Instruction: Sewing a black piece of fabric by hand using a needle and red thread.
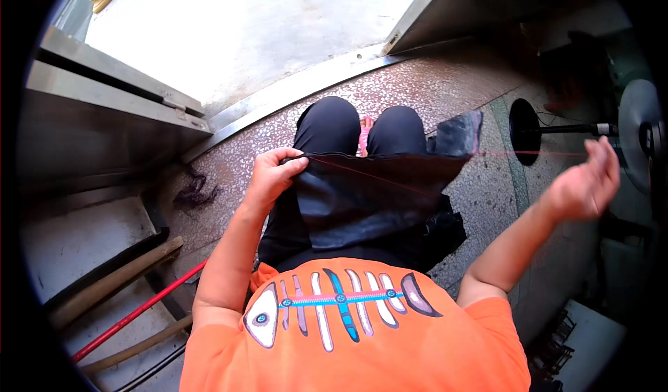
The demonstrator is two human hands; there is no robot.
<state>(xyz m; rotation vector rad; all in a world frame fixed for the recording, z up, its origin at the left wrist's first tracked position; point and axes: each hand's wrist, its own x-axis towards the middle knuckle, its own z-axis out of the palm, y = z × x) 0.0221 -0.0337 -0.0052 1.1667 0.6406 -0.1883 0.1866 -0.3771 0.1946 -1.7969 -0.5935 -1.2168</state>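
Note:
A dark, shiny piece of leather-like material [360, 199] lies across my lap, over black trousers. My left hand [279, 170] pinches its upper left edge between thumb and fingers. Out to the right, my right hand [584, 183] is raised and slightly blurred, its fingers bent together. A thin red thread [527, 153] runs from the material's right end towards that hand; another stretch of thread crosses the material diagonally. Whether a needle is between the right fingers cannot be told. The material's right end is folded up beside my knee.
A pedestal fan [639, 134] with a round black base stands at the right. Ahead are a metal door sill [302, 97] and door panels on both sides. Wooden poles [120, 282] and a red pole [141, 308] lie at left, near a dark tangle [195, 189] on the speckled floor.

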